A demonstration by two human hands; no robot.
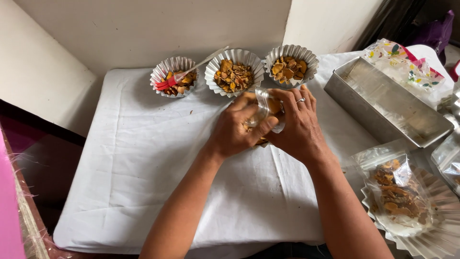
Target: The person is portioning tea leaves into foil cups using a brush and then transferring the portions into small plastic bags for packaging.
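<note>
Both my hands meet over the middle of the white-clothed table (143,158). My left hand (233,129) and my right hand (297,127), a ring on one finger, together grip a small clear plastic bag (266,106) holding brown and orange chips. Just beyond them stand three fluted foil cups of the same chips: a left cup (173,76), a middle cup (235,72) and a right cup (291,63). A brush with a red head and clear handle (191,71) lies across the left cup.
A long empty metal loaf tin (388,103) sits at the right. Printed plastic packets (407,64) lie behind it. At the near right, a filled clear bag (397,192) rests on a stack of foil cups (431,225). White walls close the back.
</note>
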